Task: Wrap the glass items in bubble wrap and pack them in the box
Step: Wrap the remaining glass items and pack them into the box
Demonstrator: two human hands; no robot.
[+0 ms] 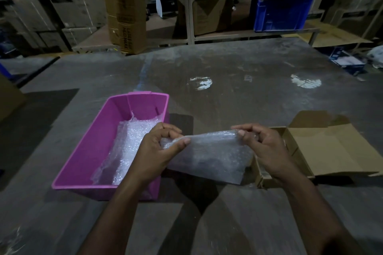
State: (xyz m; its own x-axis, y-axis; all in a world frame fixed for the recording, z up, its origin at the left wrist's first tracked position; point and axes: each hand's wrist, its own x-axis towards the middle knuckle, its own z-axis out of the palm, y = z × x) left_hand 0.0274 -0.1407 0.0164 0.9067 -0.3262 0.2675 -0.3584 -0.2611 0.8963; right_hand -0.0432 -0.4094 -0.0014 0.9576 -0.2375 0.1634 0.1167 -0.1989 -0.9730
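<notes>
**Both hands pinching one bubble wrap sheet, stretched between bin and box**

Left hand (pixel 158 149) pinches the sheet's left top corner, thumb over the front, fingers curled behind. Right hand (pixel 267 148) pinches the right top corner the same way. Both are closed on the same bubble wrap sheet (pixel 209 156), nothing else in either hand.

Sheet hangs from the two pinch points, top edge pulled roughly taut, lower part draping toward the person. Held above the table (pixel 228 93) near its front edge, between the two containers. Can't tell whether the bottom edge touches the table. Probably spread like this to open it flat before laying a glass item on it.

No glass item clearly visible. Something dark shows faintly through the sheet's middle; can't tell if that's an object or just table shadow.

Left of the sheet: pink plastic bin (pixel 99 147), long side running away from the person, holding more loose bubble wrap (pixel 128 147) bunched along the bottom. Whether wrapped items sit under it, can't tell. Reads as the supply bin, kept just beside the left hand.

Right of the sheet: open cardboard box (pixel 323 151), flaps folded out, interior looks bare from here. Near corner is partly hidden behind the right hand. Likely the packing target, close to the right hand so the transfer is short.

Judgement: early step, wrap being readied, nothing packed yet as far as visible.

Beyond the table's far edge: racks with stacked cartons (pixel 62 6) and a blue crate (pixel 284 14).
</notes>
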